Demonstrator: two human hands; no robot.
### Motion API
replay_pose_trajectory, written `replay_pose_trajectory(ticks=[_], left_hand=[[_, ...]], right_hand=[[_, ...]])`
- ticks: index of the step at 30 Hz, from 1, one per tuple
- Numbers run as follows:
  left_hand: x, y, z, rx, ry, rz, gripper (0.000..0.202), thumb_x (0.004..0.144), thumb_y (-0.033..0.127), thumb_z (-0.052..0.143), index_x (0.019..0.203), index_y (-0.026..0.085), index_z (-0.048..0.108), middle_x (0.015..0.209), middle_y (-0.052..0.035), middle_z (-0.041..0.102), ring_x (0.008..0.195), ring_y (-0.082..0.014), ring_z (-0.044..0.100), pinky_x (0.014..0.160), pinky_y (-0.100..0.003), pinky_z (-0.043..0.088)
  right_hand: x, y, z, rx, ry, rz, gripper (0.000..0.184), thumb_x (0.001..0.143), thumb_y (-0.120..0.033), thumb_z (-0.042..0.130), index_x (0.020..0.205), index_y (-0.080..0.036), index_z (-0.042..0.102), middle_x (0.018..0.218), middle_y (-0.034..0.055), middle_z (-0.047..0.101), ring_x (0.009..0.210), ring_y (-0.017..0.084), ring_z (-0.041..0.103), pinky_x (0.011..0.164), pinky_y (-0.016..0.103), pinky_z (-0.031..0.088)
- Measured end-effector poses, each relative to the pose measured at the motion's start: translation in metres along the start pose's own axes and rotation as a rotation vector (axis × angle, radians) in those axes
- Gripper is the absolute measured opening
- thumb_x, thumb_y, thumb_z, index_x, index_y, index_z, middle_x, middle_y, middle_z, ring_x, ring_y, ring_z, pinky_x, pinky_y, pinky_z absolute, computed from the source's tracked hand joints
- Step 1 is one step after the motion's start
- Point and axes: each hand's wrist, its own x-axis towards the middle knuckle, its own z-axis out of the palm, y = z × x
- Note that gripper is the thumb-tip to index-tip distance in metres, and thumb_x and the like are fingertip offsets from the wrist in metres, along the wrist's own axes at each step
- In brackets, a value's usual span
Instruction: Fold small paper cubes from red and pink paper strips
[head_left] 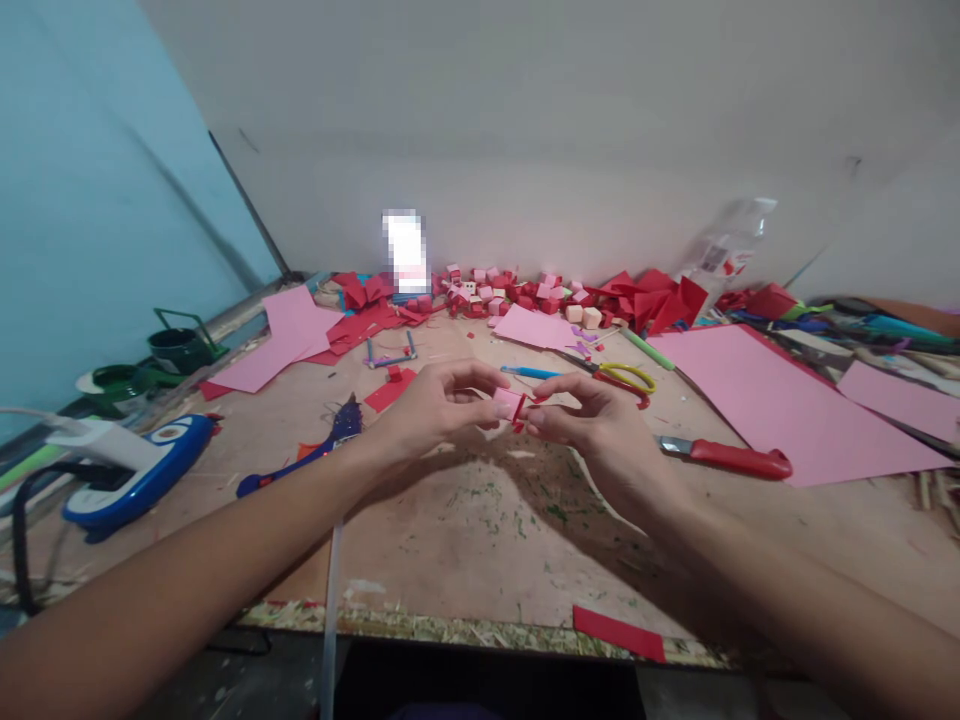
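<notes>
Over the middle of the table, my left hand (pixel 439 410) pinches a small pink and red folded paper cube (pixel 508 403) between thumb and fingers. My right hand (pixel 592 420) is closed at the cube's red right side, its thumb and fingertips on the red edge. Just beyond the fingers lies a blue pen-like stick (pixel 534 373). Left of my left hand, partly hidden by the forearm, is a dark blue glue gun (pixel 345 422), with a clear stick (pixel 332 600) reaching past the table's front edge.
Many small pink and red cubes (pixel 499 290) are heaped along the wall. Right of my hands lie yellow-handled scissors (pixel 628 378), a red-handled knife (pixel 739 457) and pink sheets (pixel 780 400). A blue power strip (pixel 142 485) sits left; a plastic bottle (pixel 731 250) stands at the back.
</notes>
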Motion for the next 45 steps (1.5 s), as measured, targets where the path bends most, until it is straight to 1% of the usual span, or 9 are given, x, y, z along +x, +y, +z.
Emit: replay_pose_trajectory(ticks=[4, 9, 13, 17, 23, 28, 31, 38, 45], left_hand=[[0.0021, 0.0013, -0.0012, -0.082, -0.028, -0.061, 0.032, 0.073, 0.034, 0.086, 0.097, 0.018, 0.072, 0.095, -0.0073, 0.074, 0.079, -0.0199, 0.069, 0.070, -0.032, 0.056], [0.0036, 0.0032, -0.0021, -0.180, -0.059, -0.088, 0.036, 0.070, 0.037, 0.089, 0.097, 0.018, 0.075, 0.088, -0.0056, 0.074, 0.075, -0.0176, 0.069, 0.074, -0.033, 0.056], [0.0033, 0.0006, -0.0016, -0.210, -0.102, -0.100, 0.035, 0.072, 0.035, 0.090, 0.098, 0.018, 0.075, 0.085, -0.0040, 0.074, 0.075, -0.0162, 0.069, 0.074, -0.031, 0.056], [0.0033, -0.0014, -0.0018, -0.242, -0.115, -0.077, 0.032, 0.075, 0.034, 0.089, 0.099, 0.018, 0.076, 0.090, -0.0051, 0.076, 0.076, -0.0152, 0.069, 0.078, -0.031, 0.056], [0.0026, 0.0002, -0.0030, -0.273, -0.126, -0.105, 0.037, 0.075, 0.037, 0.089, 0.103, 0.018, 0.075, 0.095, -0.0076, 0.078, 0.084, -0.0186, 0.073, 0.084, -0.033, 0.058], [0.0018, 0.0010, -0.0024, -0.290, -0.112, -0.113, 0.038, 0.072, 0.037, 0.091, 0.102, 0.018, 0.075, 0.102, -0.0086, 0.078, 0.087, -0.0200, 0.074, 0.085, -0.034, 0.058], [0.0019, 0.0003, -0.0024, -0.291, -0.130, -0.120, 0.036, 0.073, 0.036, 0.091, 0.101, 0.019, 0.076, 0.106, -0.0075, 0.078, 0.087, -0.0184, 0.074, 0.086, -0.033, 0.058], [0.0015, -0.0005, -0.0016, -0.280, -0.135, -0.127, 0.032, 0.076, 0.034, 0.090, 0.101, 0.020, 0.076, 0.098, -0.0052, 0.078, 0.085, -0.0164, 0.074, 0.086, -0.031, 0.058], [0.0005, -0.0016, 0.0002, -0.246, -0.155, -0.084, 0.028, 0.078, 0.034, 0.088, 0.100, 0.021, 0.077, 0.106, -0.0056, 0.077, 0.091, -0.0176, 0.072, 0.088, -0.032, 0.058]], right_hand=[[-0.0003, -0.0006, 0.0023, 0.005, 0.053, -0.021, 0.028, 0.067, -0.026, 0.090, 0.081, -0.021, 0.067, 0.074, 0.0013, 0.075, 0.067, 0.019, 0.070, 0.064, 0.031, 0.051], [0.0001, -0.0021, 0.0044, 0.034, 0.072, -0.039, 0.033, 0.064, -0.023, 0.092, 0.083, -0.022, 0.065, 0.067, -0.0018, 0.071, 0.060, 0.016, 0.066, 0.062, 0.030, 0.051], [0.0016, -0.0005, 0.0048, 0.032, 0.070, -0.045, 0.036, 0.063, -0.021, 0.093, 0.085, -0.022, 0.065, 0.070, -0.0025, 0.070, 0.058, 0.013, 0.063, 0.059, 0.028, 0.050], [0.0041, 0.0017, 0.0037, 0.011, 0.072, -0.067, 0.035, 0.064, -0.025, 0.092, 0.090, -0.021, 0.069, 0.079, -0.0019, 0.067, 0.060, 0.013, 0.060, 0.058, 0.029, 0.051], [0.0053, 0.0009, 0.0021, 0.086, -0.054, 0.034, 0.025, 0.073, -0.029, 0.087, 0.095, -0.022, 0.077, 0.100, 0.0050, 0.072, 0.080, 0.019, 0.066, 0.065, 0.032, 0.056], [0.0030, -0.0022, 0.0032, 0.118, -0.135, 0.060, 0.023, 0.076, -0.033, 0.086, 0.095, -0.022, 0.078, 0.105, 0.0076, 0.074, 0.083, 0.021, 0.068, 0.067, 0.034, 0.058], [0.0028, -0.0023, 0.0039, 0.096, -0.146, 0.052, 0.022, 0.077, -0.036, 0.086, 0.092, -0.022, 0.078, 0.100, 0.0067, 0.075, 0.079, 0.020, 0.070, 0.068, 0.034, 0.059], [0.0004, -0.0044, 0.0086, 0.112, -0.111, 0.096, 0.030, 0.070, -0.040, 0.091, 0.087, -0.021, 0.076, 0.084, 0.0039, 0.074, 0.071, 0.019, 0.070, 0.067, 0.034, 0.059], [0.0010, -0.0040, 0.0070, 0.119, -0.099, 0.101, 0.029, 0.065, -0.030, 0.093, 0.087, -0.023, 0.077, 0.082, 0.0016, 0.074, 0.070, 0.018, 0.070, 0.068, 0.035, 0.059]])
